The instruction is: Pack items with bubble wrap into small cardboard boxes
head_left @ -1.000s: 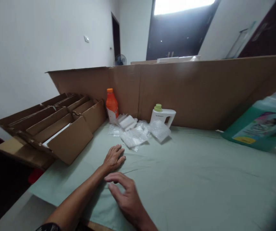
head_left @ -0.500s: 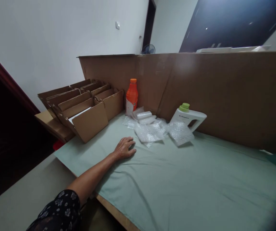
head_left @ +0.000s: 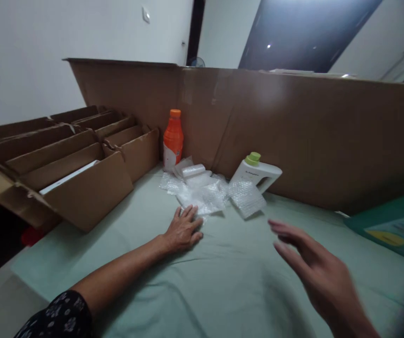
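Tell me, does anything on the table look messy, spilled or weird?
Yes, a bit messy: bubble wrap lies in loose, rumpled pieces in front of the orange bottle and the white bottle, and one piece hides part of the white bottle. The cloth is wrinkled too. I can't see any spill.

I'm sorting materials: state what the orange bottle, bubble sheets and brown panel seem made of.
Orange bottle: probably plastic, smooth-looking, by its moulded shape. Bubble sheets: likely plastic film, shiny and translucent, dimpled. Brown panel: apparently cardboard, mostly matt, with a fold line.
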Demonstrator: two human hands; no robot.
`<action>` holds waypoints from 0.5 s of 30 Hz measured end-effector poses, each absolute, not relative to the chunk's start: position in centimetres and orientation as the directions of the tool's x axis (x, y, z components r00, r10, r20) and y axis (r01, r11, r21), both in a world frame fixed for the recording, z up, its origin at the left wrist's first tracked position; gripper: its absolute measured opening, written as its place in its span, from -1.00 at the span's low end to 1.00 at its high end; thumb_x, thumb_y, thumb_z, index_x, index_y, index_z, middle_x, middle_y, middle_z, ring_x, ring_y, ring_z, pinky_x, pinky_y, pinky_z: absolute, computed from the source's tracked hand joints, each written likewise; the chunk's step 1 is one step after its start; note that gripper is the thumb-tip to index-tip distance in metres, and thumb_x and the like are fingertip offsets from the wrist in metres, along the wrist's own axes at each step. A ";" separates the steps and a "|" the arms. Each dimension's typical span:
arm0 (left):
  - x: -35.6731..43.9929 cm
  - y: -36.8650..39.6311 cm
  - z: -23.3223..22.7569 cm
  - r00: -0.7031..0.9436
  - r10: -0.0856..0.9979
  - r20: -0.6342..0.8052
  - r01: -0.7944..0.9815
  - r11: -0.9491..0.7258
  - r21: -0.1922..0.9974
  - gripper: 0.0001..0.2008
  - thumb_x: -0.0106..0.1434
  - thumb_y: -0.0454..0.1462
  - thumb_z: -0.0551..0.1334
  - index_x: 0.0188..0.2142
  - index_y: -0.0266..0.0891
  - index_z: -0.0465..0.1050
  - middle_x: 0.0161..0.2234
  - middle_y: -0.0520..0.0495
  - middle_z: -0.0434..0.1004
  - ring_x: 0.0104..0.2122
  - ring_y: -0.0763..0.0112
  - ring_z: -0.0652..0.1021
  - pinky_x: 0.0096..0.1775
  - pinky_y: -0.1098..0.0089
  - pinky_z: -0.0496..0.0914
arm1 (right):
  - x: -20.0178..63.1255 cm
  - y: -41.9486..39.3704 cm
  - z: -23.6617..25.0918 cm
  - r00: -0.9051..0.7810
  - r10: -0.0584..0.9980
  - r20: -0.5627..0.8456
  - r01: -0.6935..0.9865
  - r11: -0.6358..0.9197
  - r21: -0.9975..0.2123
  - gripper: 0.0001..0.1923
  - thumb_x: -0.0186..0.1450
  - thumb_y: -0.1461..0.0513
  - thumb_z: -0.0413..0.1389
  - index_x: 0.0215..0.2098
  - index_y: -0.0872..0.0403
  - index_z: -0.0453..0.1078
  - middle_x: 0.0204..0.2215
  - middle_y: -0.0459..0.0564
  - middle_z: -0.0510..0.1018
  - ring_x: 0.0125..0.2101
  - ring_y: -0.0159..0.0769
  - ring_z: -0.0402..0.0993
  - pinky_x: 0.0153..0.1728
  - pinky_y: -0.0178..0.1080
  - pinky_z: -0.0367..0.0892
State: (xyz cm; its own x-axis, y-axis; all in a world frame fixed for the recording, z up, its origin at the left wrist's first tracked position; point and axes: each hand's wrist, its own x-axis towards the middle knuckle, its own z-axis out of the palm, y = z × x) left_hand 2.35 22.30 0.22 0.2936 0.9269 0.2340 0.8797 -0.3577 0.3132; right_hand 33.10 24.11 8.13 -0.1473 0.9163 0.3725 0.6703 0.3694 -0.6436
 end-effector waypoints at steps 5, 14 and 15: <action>1.3 24.4 -0.8 0.200 0.937 0.288 0.911 -0.286 0.299 -0.59 0.41 -0.13 0.14 0.18 -0.17 0.39 0.38 -0.32 0.14 0.38 -0.12 0.12 0.30 -0.22 0.02 | 30.6 34.3 3.8 -0.088 0.972 0.216 0.727 0.211 -0.653 -0.22 0.13 -0.25 0.08 0.13 0.04 0.42 0.16 0.25 0.48 0.18 0.23 0.36 0.11 0.22 0.32; 1.2 24.5 -0.9 0.124 0.924 0.362 0.888 -0.266 0.375 -0.60 0.29 -0.21 0.27 0.10 -0.27 0.45 0.36 -0.40 0.15 0.36 -0.09 0.17 0.32 -0.12 0.06 | 18.0 40.9 1.1 -0.359 0.898 0.254 0.602 0.431 -0.672 -0.24 0.20 -0.22 0.09 0.19 0.05 0.40 0.27 0.14 0.39 0.28 0.00 0.26 0.29 0.02 0.14; 1.2 24.5 -0.8 0.126 0.924 0.362 0.885 -0.270 0.380 -0.59 0.29 -0.22 0.28 0.10 -0.28 0.46 0.36 -0.42 0.15 0.36 -0.09 0.18 0.32 -0.13 0.07 | 18.0 41.3 1.7 -0.360 0.897 0.256 0.590 0.431 -0.682 -0.24 0.23 -0.23 0.05 0.20 0.06 0.40 0.26 0.14 0.40 0.26 -0.03 0.29 0.27 -0.01 0.19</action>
State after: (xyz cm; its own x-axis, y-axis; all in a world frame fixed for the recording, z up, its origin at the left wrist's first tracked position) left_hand 1.20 24.50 -0.85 0.1265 0.9236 0.3620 0.8849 -0.2700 0.3795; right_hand 17.99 41.31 1.71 -0.3596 0.8973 0.2561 0.5902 0.4313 -0.6824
